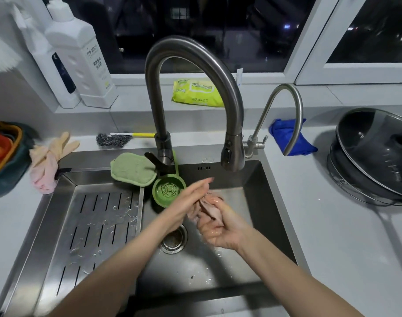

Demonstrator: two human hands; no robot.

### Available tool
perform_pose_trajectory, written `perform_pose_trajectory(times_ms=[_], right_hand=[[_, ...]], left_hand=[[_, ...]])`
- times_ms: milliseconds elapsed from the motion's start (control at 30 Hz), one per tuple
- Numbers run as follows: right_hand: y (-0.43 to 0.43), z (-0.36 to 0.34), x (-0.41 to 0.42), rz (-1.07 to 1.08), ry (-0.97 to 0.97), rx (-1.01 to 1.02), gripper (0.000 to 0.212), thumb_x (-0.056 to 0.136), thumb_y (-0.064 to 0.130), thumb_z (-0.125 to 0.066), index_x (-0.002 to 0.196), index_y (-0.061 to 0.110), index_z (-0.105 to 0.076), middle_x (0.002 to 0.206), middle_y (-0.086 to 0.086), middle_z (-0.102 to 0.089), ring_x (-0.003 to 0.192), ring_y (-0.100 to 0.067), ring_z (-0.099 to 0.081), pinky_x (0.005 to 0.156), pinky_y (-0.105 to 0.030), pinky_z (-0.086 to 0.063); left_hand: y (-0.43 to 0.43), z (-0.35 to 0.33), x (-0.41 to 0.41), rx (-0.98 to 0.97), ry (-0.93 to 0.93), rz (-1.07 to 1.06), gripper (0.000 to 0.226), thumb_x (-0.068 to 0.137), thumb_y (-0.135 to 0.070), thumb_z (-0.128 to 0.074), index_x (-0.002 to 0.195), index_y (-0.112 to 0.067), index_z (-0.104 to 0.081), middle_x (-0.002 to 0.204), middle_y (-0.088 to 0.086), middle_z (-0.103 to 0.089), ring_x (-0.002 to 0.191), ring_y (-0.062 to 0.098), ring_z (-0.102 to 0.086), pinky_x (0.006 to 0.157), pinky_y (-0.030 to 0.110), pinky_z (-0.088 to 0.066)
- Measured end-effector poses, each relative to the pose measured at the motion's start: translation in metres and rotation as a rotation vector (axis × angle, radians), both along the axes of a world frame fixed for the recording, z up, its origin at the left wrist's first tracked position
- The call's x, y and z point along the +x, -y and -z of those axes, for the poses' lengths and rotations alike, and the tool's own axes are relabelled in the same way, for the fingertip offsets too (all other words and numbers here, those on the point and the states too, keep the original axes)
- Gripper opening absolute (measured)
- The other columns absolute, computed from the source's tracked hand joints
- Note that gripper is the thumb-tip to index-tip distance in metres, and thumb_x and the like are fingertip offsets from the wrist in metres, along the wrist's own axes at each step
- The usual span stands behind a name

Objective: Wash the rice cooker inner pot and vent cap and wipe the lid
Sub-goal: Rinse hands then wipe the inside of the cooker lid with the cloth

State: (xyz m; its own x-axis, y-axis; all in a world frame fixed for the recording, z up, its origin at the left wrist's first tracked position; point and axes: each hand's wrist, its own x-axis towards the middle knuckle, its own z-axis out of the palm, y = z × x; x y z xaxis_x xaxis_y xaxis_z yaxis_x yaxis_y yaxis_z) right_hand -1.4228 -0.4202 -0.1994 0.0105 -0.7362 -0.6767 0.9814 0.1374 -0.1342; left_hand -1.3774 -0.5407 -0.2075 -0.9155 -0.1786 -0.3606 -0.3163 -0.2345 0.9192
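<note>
My right hand (220,227) gripped the pink cloth (210,210) over the sink (264,202), left hand (188,200) pressing it straight-fingered; I judged it rinsing for the lid, wringing next.

Cloth (209,210) over sink (218,271) (faucet (186,45) behind)

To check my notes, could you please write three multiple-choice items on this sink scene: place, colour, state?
1. Where does the blue cloth lie? A on the pan lid; B on the windowsill; C on the counter behind the small tap.
2. What colour is the sponge on the sink rim? A green; B red; C white.
3. How is the pink cloth? A hung on a tap; B bunched in the right hand; C spread flat.
Answers: 1 C, it lies behind that tap; 2 A, plainly green; 3 B, fingers curl round it.
</note>
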Motion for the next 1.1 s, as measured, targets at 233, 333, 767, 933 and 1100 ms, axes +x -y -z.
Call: perform_pose_trajectory(times_ms=[233,333,767,933,1100], right_hand=[[0.011,0.007,0.042,-0.06,-0.916,0.464,0.037,0.096,0.049,-0.04,0.078,0.019,-0.051,0.05,0.005,-0.043,0.037,-0.005,-0.034,0.034,-0.016,-0.021],[0.014,0.021,0.052,-0.061,-1.301,0.569,0.03,0.102,0.034,-0.033,0.127,0.028,-0.048,0.085,0.009,-0.061,0.066,-0.014,-0.058,0.056,-0.02,-0.047],[-0.005,0.007,0.036,0.01,-0.473,0.033,0.018,0.072,0.001,-0.069,0.089,0.007,-0.068,0.077,-0.007,-0.067,0.07,-0.019,-0.063,0.07,-0.033,-0.052],[-0.004,0.006,0.042,-0.051,-0.312,0.117,0.015,0.067,0.006,-0.069,0.069,0.012,-0.056,0.052,0.002,-0.049,0.041,-0.004,-0.04,0.035,-0.011,-0.023],[0.006,-0.007,0.049,0.006,0.028,-0.096,0.05,0.038,-0.001,-0.089,0.06,0.013,-0.046,0.045,0.002,-0.04,0.03,-0.006,-0.034,0.025,-0.014,-0.022]], left_hand=[[-0.026,0.009,-0.006,0.062,0.104,-0.318,0.046,0.091,-0.041,-0.053,0.064,-0.006,-0.062,0.055,0.007,-0.065,0.056,0.015,-0.064,0.062,0.022,-0.051],[-0.031,0.015,-0.009,0.046,0.193,-0.428,0.048,0.096,-0.034,-0.047,0.059,-0.004,-0.051,0.048,0.007,-0.056,0.045,0.014,-0.055,0.053,0.02,-0.045],[-0.024,0.012,0.014,-0.019,0.22,-0.246,0.038,0.1,-0.039,-0.032,0.09,-0.014,-0.058,0.076,0.0,-0.066,0.073,0.009,-0.061,0.06,0.014,-0.049],[0.003,0.021,0.023,-0.043,0.167,0.237,0.053,0.083,-0.062,-0.05,0.128,-0.036,-0.051,0.145,-0.002,-0.042,0.133,0.015,-0.038,0.116,0.038,-0.024],[0.017,0.01,0.021,0.569,0.024,0.331,0.081,0.057,-0.044,-0.085,0.129,-0.022,-0.055,0.137,0.007,-0.052,0.118,0.028,-0.055,0.102,0.038,-0.043]])
